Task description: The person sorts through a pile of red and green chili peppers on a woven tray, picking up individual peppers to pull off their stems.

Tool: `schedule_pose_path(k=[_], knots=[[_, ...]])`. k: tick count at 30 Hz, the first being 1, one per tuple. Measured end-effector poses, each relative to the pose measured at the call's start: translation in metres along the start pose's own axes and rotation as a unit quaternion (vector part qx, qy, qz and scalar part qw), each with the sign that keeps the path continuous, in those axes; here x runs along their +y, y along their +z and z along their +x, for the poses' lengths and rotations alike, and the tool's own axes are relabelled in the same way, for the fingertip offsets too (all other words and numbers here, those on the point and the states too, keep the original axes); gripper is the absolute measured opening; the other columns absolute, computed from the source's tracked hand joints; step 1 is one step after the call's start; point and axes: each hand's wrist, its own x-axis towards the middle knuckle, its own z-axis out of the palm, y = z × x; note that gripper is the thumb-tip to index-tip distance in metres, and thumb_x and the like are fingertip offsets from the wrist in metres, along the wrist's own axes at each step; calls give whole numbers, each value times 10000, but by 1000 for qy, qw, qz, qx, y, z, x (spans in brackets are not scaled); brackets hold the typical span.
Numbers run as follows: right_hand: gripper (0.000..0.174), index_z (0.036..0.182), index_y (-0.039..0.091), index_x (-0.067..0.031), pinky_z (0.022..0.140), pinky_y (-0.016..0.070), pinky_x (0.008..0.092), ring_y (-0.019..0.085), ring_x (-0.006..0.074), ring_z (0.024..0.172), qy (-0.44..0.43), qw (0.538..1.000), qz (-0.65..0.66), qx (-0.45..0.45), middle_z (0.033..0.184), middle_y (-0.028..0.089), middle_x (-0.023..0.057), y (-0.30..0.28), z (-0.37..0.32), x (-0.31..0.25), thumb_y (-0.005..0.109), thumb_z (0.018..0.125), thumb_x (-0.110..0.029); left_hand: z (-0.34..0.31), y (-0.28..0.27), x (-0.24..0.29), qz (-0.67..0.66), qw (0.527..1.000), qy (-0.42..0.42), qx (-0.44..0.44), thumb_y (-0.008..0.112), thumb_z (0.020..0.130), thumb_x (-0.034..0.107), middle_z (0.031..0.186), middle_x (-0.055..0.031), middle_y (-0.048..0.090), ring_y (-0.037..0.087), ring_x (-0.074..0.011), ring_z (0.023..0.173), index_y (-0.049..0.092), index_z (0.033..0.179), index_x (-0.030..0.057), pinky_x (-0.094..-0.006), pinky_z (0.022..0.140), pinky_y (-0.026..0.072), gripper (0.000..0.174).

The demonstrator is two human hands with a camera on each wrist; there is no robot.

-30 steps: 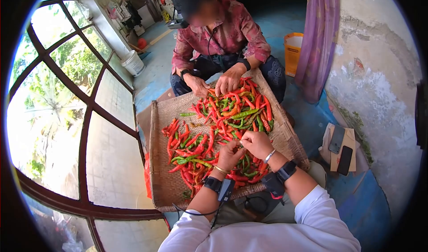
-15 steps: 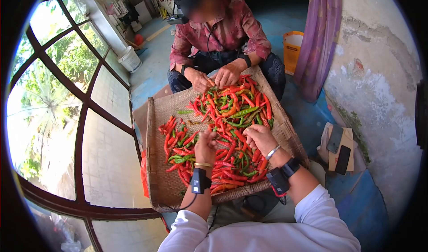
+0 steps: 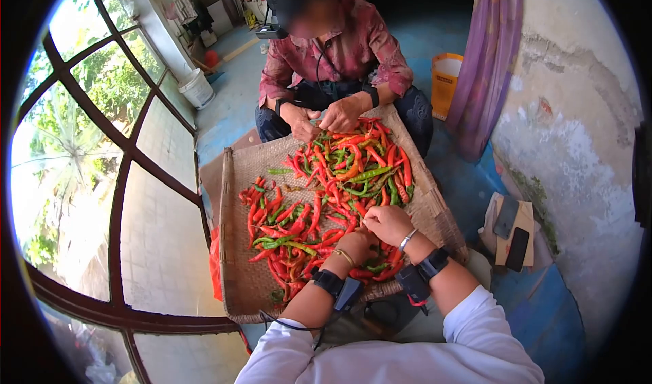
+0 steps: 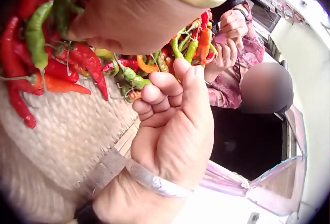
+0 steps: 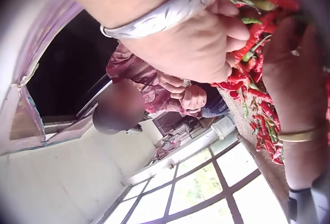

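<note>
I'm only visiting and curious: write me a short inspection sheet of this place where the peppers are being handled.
Surface: woven tray with raised edges; bare weave shows at its left side.
Job's things: chili peppers, mostly red, some green or orange, loosely heaped on the tray.
Clutter: grey phone and black phone, beside the tray.
Hands: left hand over the peppers, grip unclear; right hand close by, fingers curled, no pepper plainly visible in them.
Cables: dark cable near the left forearm.
Surroundings: second person opposite, window, purple curtain, white bucket.
</note>
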Motion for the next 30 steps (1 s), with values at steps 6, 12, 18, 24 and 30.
schedule_pose_path(k=[6,12,18,24,30], knots=[[162,698,588,-92,550,433,362,558,265,616,0,998,-66,-18,632,573,91,2,-3,2,552,694,-250,-10,-8,11,97,988,-110,52,586,653,276,845,-110,555,561,-253,781,525,938,99,-356,633,461,341],[169,680,579,-104,577,434,378,559,269,654,17,991,-121,-53,667,578,82,1,-3,-1,542,694,-268,-2,-3,7,0,980,-190,52,561,679,260,759,-125,588,575,-286,700,496,858,61,-394,590,459,275],[170,668,575,-102,583,434,372,558,264,659,5,992,-118,-49,660,577,77,2,-3,-1,542,695,-266,5,11,-12,-101,955,-238,144,574,677,266,703,-152,582,576,-291,673,521,830,70,-396,586,456,254],[189,768,555,-70,614,430,359,553,251,721,0,994,-105,-40,752,576,92,-5,-5,-11,548,709,-249,-7,10,-47,-476,828,-128,267,588,729,179,629,-23,574,556,-138,561,561,828,55,-238,498,445,161],[313,963,521,-50,731,413,357,510,273,851,-69,997,-6,-15,912,528,119,-4,-3,-9,551,728,-254,-30,-47,-21,-751,615,-153,187,558,770,128,574,23,502,435,-44,467,555,741,88,-164,396,326,49]])
